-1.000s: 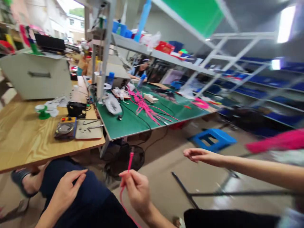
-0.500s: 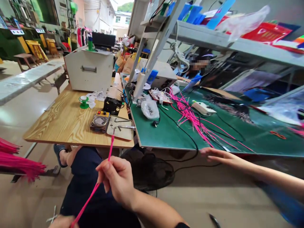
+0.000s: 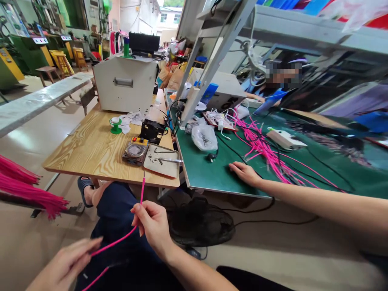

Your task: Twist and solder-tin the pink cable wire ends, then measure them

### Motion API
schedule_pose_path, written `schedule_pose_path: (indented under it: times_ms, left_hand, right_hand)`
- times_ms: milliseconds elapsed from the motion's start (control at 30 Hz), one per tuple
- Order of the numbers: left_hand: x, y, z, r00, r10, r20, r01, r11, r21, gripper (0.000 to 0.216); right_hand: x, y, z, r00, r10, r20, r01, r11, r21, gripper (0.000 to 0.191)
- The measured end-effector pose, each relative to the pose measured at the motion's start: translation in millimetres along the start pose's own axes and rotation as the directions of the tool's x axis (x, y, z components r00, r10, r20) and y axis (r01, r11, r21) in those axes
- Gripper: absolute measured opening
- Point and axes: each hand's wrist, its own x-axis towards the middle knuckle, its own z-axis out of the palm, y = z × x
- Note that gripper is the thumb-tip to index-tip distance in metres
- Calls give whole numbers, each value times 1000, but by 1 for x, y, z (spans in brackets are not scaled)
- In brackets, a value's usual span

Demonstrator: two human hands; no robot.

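Observation:
A thin pink wire (image 3: 143,190) stands upright out of my right hand (image 3: 151,224), pinched between thumb and fingers. Its bare tip points up in front of the wooden table's edge. From there the wire bends down and left to my left hand (image 3: 65,262), whose fingers are closed on it, a little blurred. Another wire end (image 3: 98,279) hangs below my left hand over my dark trousers.
A co-worker's hand (image 3: 247,173) rests on the green table (image 3: 197,167), near a pile of pink wires (image 3: 273,155). On the wooden table (image 3: 81,157) are a small soldering device (image 3: 135,150) and a metal tray (image 3: 169,167). A black fan (image 3: 201,226) stands below.
My left hand has come up into view along the wire. My right hand still pinches the wire in about the same place. The co-worker's hand has moved left onto the green table.

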Motion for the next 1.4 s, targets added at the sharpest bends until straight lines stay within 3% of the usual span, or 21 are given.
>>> schedule_pose_path:
  times_ms: [100,200,367,533,667,867,1133,1400]
  left_hand:
    - [47,49,25,998,-14,62,23,987,-159,47]
    - [80,87,55,999,-49,-6,41,903,-428,56]
    - [95,116,87,1000,-16,-9,7,806,-592,43]
    - [89,122,88,1000,-18,2,16,843,-538,35]
    - [80,124,83,999,36,10,-28,890,-454,31]
    - [73,124,77,998,68,-3,-64,936,-347,31]
    - [70,116,71,999,32,-12,-34,954,-297,32]
    - [73,115,72,997,74,8,-67,938,-340,32]
  right_hand:
    - [-7,6,-2,1000,-5,25,7,996,-85,64]
    - [-13,8,-4,998,-29,53,37,989,-141,64]
    - [-23,13,-13,995,-41,95,56,984,-169,63]
    - [-15,7,-33,982,-12,187,42,987,-156,56]
    - [6,-19,-45,984,-82,158,83,997,2,51]
    - [21,-51,-36,957,-28,289,-30,980,194,29]
    - [27,-55,-30,958,70,278,-133,968,213,31]
    - [28,-55,-27,977,48,206,-96,969,228,29]
